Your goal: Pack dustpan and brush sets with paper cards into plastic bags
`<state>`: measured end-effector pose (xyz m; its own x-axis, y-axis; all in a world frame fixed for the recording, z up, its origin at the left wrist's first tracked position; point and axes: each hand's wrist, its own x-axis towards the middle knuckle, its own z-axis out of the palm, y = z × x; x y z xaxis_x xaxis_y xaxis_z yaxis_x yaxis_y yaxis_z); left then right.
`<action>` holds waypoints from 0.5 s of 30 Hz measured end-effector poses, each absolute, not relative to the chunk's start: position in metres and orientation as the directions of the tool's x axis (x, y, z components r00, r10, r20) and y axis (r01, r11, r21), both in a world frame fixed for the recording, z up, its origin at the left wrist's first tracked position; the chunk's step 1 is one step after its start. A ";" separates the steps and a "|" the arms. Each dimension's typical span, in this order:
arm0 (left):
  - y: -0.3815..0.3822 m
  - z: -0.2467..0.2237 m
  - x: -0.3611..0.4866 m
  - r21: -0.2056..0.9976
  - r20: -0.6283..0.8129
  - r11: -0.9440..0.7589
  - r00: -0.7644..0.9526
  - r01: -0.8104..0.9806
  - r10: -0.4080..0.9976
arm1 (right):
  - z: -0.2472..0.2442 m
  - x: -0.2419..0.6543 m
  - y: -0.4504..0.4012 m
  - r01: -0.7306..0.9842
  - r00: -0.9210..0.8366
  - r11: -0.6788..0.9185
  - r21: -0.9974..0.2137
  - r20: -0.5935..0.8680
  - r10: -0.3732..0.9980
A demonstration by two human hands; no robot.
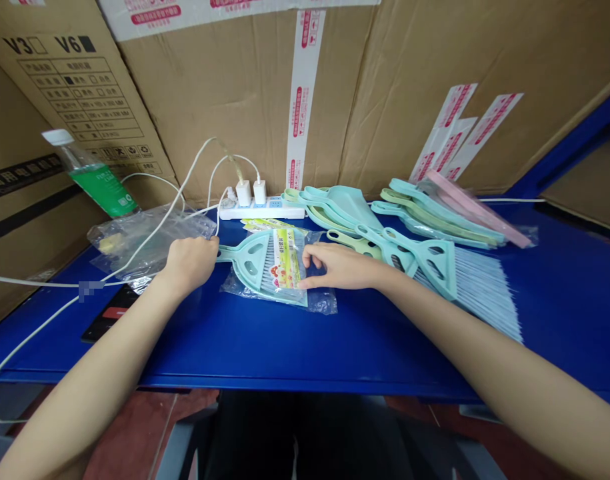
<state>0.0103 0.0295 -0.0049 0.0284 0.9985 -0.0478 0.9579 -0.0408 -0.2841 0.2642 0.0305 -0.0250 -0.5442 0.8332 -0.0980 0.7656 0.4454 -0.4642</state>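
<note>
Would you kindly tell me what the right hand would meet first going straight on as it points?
The right hand would likely meet the label on the bagged dustpan first, though depth is unclear.

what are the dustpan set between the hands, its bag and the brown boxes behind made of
Dustpan set: hard parts probably moulded plastic, smooth, evenly pale aqua.
Bag: likely thin plastic film, clear and glossy, given its wrinkles and glints.
Boxes: apparently cardboard, matte brown, printed and taped.
</note>
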 end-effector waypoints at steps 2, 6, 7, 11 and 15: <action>0.029 -0.004 0.011 -0.313 -0.048 -0.037 0.023 0.949 0.999 | -0.024 0.264 0.030 0.769 -0.542 0.443 -0.461 -0.102 0.834; 0.028 -0.004 0.013 -0.353 -0.053 -0.033 0.015 0.935 0.998 | -0.025 0.264 0.030 0.773 -0.540 0.442 -0.455 -0.105 0.835; 0.028 -0.004 0.013 -0.357 -0.054 -0.033 0.014 0.933 0.998 | -0.025 0.264 0.030 0.770 -0.544 0.447 -0.455 -0.101 0.833; 0.028 -0.004 0.013 -0.366 -0.054 -0.032 0.013 0.930 0.998 | -0.027 0.266 0.031 0.758 -0.558 0.465 -0.457 -0.084 0.826; 0.029 -0.004 0.012 -0.363 -0.054 -0.032 0.013 0.931 0.998 | -0.026 0.266 0.031 0.767 -0.547 0.452 -0.456 -0.095 0.832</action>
<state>0.0125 0.0289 -0.0035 0.0128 0.9985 -0.0541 0.9311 -0.0316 -0.3634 0.2655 0.0314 -0.0263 -0.5472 0.8316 -0.0949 0.7666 0.4524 -0.4557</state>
